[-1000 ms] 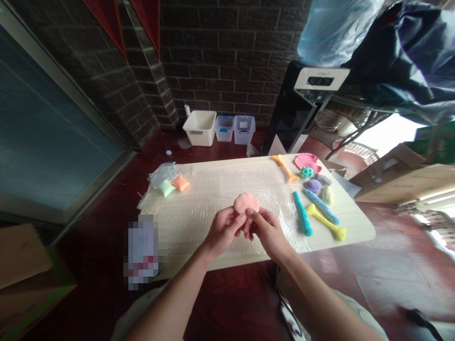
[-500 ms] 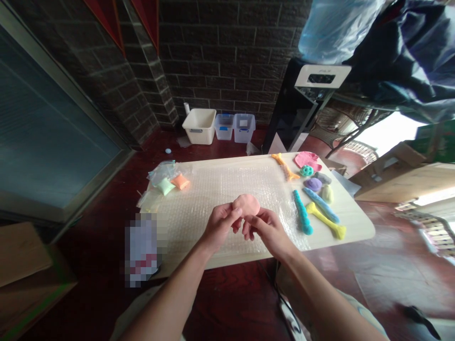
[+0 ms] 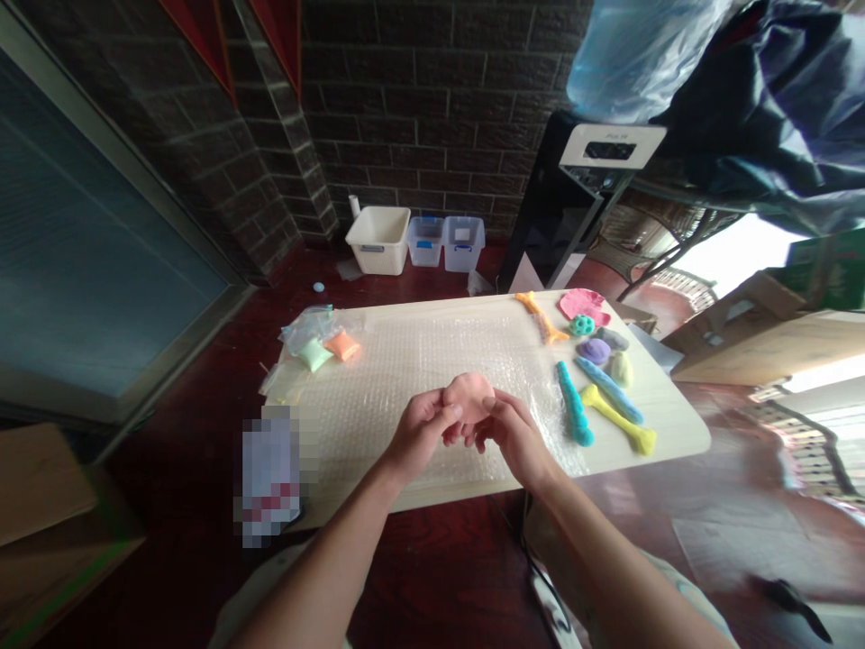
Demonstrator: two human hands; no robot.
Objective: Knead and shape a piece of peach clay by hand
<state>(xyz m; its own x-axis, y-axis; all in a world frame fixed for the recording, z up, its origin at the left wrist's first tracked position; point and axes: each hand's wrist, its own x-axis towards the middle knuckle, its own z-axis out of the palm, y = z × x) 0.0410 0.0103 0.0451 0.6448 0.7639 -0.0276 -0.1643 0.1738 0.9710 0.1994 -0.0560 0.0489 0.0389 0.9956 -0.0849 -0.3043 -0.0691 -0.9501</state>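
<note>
At your far left, a pale green packet lies on the table, just beside an orange packet. Next comes bubble wrap, spread beneath your hands. Your left hand has its thumb and fingers closed on the near left edge of a flattened pink disc, which you hold up above the wrap. Your right hand pinches the disc's right edge, thumb on top, the other fingers curled below. Further right lie an orange bone-shaped piece, a knobbly teal stick, a teal ball near a flat pink piece, a purple lump, a blue stick and a yellow piece with flared ends.
</note>
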